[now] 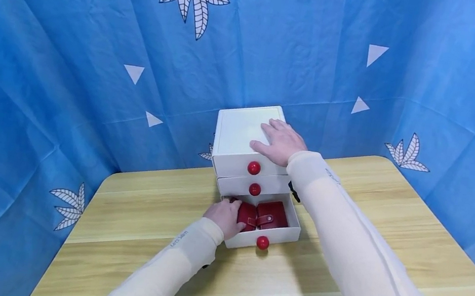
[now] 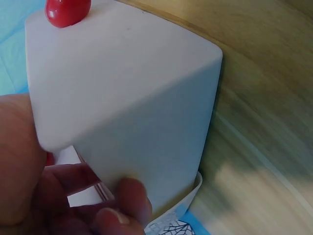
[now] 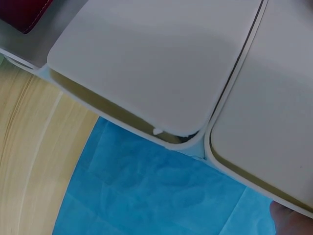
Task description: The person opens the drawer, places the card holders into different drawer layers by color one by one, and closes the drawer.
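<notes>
A small white drawer cabinet point(image 1: 240, 128) with three red knobs stands at the table's far edge. Its bottom drawer point(image 1: 284, 234) is pulled out and holds two red leather cases, one on the left point(image 1: 247, 216) and one on the right point(image 1: 272, 215). My left hand point(image 1: 223, 216) reaches into the drawer's left side, fingers curled round the left case. The left wrist view shows curled fingers point(image 2: 132, 196) beside a white drawer wall point(image 2: 137, 98) and a knob point(image 2: 67, 11). My right hand point(image 1: 280, 141) lies flat on the cabinet top. The right wrist view shows white panels point(image 3: 156, 58).
The wooden table point(image 1: 391, 232) stretches wide on both sides of the cabinet and toward me. Blue patterned cloth point(image 1: 73, 41) hangs close behind the cabinet and round the table's sides. The top knob point(image 1: 254, 167) and middle knob point(image 1: 255, 189) sit on closed drawers.
</notes>
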{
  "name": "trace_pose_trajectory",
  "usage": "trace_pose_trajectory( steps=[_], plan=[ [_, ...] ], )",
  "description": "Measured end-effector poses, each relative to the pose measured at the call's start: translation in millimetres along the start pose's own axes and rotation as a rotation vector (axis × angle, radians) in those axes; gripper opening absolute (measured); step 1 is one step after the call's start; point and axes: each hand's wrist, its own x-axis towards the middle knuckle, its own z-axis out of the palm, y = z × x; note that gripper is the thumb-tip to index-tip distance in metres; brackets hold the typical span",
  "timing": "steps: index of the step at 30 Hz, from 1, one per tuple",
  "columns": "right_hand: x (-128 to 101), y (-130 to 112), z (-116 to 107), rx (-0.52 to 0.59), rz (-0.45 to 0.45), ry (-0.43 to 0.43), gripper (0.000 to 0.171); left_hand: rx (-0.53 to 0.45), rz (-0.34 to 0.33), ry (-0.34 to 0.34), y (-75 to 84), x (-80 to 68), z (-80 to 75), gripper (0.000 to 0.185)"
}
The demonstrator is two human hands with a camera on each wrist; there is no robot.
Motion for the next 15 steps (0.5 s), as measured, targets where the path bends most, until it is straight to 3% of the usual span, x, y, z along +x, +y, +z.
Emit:
trace_pose_trajectory(
  steps=[15],
  plan=[
    [-2.1, -0.5, -1.8, 0.002, -0.002, -0.003, 0.078, 0.060, 0.034, 0.012, -3.7, -0.5, -1.2, 0.037]
  ],
)
